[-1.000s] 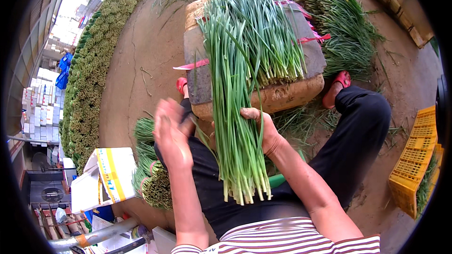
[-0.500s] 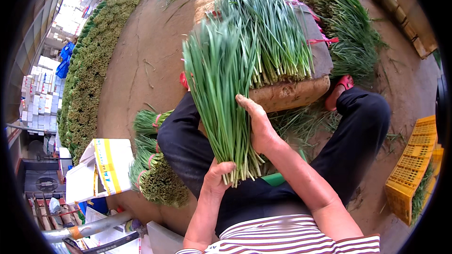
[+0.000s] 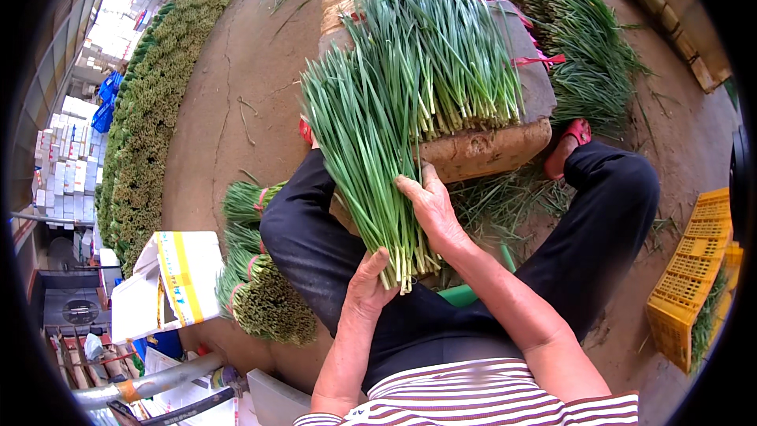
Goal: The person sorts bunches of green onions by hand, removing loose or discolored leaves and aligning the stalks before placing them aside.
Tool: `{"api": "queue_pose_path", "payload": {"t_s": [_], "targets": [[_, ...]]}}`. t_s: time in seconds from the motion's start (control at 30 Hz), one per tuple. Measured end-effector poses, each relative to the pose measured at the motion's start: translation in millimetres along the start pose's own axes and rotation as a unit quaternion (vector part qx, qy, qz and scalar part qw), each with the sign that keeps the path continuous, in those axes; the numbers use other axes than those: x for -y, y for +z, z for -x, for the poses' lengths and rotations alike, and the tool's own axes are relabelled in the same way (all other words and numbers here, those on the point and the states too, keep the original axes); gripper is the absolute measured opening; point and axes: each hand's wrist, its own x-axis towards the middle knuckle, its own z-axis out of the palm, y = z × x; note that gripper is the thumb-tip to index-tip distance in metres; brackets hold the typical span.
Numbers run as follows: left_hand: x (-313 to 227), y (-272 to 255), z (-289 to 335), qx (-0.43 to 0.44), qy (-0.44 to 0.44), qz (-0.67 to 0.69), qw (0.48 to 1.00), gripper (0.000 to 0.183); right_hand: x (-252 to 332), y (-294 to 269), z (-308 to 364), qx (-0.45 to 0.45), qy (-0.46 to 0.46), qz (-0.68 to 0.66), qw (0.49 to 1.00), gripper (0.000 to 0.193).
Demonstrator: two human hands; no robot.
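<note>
Here's the counter [image 3: 482,151], and a broad layer of chives [image 3: 465,55] sits right at its front edge: one knock could tip some off. The loose bundle of chives [image 3: 363,142] slants from the counter's left side down over the lap, leaves crowding that layer, so a sharp pull might drag neighbours along. It shows no tie, and a slack hold could let it fan apart. The right hand [image 3: 435,211] lies against the stems, thumb and finger parted; the left hand [image 3: 369,282] cups beside the cut ends, but hidden fingers mean neither grip can be told. Uneven pressure there could leave ends staggered. Against half a second ago, blurred leaves are now crisp, the cut ends sit higher, and the left thumb points upward, not across them.
</note>
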Motion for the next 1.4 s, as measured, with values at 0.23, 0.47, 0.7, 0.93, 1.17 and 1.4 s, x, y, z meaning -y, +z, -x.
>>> {"api": "queue_pose_path", "payload": {"t_s": [0.23, 0.47, 0.7, 0.93, 1.17, 1.4], "targets": [[3.5, 2.7, -2.5, -0.023, 0.046, -0.061, 0.997, 0.062, 14.4, -18.3, 30.4, 0.017, -0.049, 0.362, 0.931, 0.084], [4.0, 13.1, -4.5, -0.052, 0.020, -0.066, 0.996, 0.056, 29.5, -24.6, 94.5, 0.076, -0.134, 0.467, 0.871, 0.061], [-1.6, 10.0, -3.6, -0.033, 0.012, -0.072, 0.997, 0.051, 25.4, -43.2, 77.5, 0.049, -0.051, 0.367, 0.928, 0.037], [0.0, 2.0, -6.6, -0.028, 0.002, -0.047, 0.999, 0.048, 22.3, -38.6, 86.0, 0.018, -0.073, 0.438, 0.896, 0.032], [7.0, 8.4, -14.0, -0.092, 0.043, -0.145, 0.984, 0.050, 22.7, -41.0, 80.2, 0.071, -0.042, 0.507, 0.858, 0.018], [0.1, 0.7, -12.6, -0.030, -0.027, -0.010, 0.999, 0.051, 31.2, -62.1, 71.2, 0.063, 0.061, 0.096, 0.992, 0.013]]}}
